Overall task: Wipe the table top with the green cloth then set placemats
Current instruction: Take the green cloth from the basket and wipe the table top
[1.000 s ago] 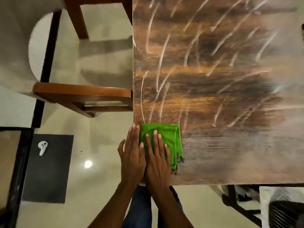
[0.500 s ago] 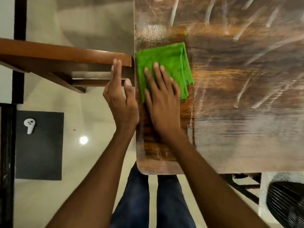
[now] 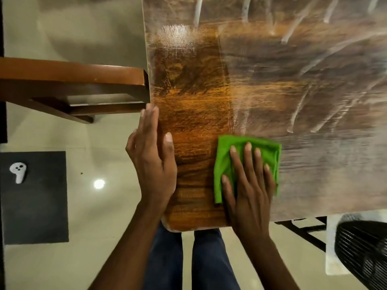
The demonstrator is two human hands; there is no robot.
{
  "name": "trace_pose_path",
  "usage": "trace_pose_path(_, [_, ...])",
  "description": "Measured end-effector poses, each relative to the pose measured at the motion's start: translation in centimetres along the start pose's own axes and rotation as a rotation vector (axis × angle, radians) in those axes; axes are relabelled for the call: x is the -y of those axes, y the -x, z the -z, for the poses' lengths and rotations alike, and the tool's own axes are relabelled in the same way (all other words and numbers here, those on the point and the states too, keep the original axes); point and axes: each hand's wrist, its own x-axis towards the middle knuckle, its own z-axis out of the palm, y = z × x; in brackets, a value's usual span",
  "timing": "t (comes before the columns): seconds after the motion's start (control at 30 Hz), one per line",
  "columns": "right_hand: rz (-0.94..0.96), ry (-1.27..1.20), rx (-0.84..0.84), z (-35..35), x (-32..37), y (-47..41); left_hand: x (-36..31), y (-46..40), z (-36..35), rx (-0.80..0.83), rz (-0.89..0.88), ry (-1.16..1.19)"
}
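Note:
The wooden table top [image 3: 293, 84] fills the upper right, dusty with white streaks except for a clean dark strip along its left edge. A folded green cloth [image 3: 228, 155] lies flat near the table's front edge. My right hand [image 3: 249, 185] presses down on it with fingers spread. My left hand [image 3: 152, 162] rests flat against the table's left edge, thumb on the top, holding nothing. No placemats are in view.
A brown wooden chair [image 3: 73, 88] stands against the table's left side, just beyond my left hand. A dark mat [image 3: 35, 206] with a small white device [image 3: 18, 171] lies on the floor at left. A black fan grille [image 3: 364, 252] sits at lower right.
My right hand has slid the green cloth back toward me and to the right, leaving a clean strip. My left hand stays at the table's left edge.

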Motion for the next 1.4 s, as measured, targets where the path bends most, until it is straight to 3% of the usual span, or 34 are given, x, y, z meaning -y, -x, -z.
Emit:
trace_pose_path(0.2, [0.211,0.025,-0.127,0.7,0.6,-14.9,-1.0,-1.9,-2.3,0.115,-0.187,-0.185])
trace_pose_path(0.37, [0.192,0.033,-0.228,1.8,2.4,-24.8,-1.7,-3.2,-3.8,0.164,-0.245,-0.362])
trace_pose_path(0.5, [0.184,0.111,-0.203,1.1,2.1,-22.0,-1.8,-3.1,-3.9,0.187,-0.246,-0.454])
trace_pose_path(0.67, [0.134,0.066,-0.071,1.2,0.4,-9.7,-1.7,-3.0,-3.9,0.200,-0.249,-0.484])
trace_pose_path(0.9, [0.005,-0.052,-0.023,-0.4,-0.9,4.4,-1.7,-3.0,-4.3,0.202,-0.254,-0.524])
trace_pose_path(1.1, [-0.097,0.062,0.000,-0.7,-0.1,0.8,-1.5,-3.0,-4.4,0.210,-0.247,-0.506])
trace_pose_path(1.4, [-0.071,0.030,-0.172,3.8,-8.5,-16.4,-1.4,-3.0,-4.3,0.220,-0.244,-0.496])
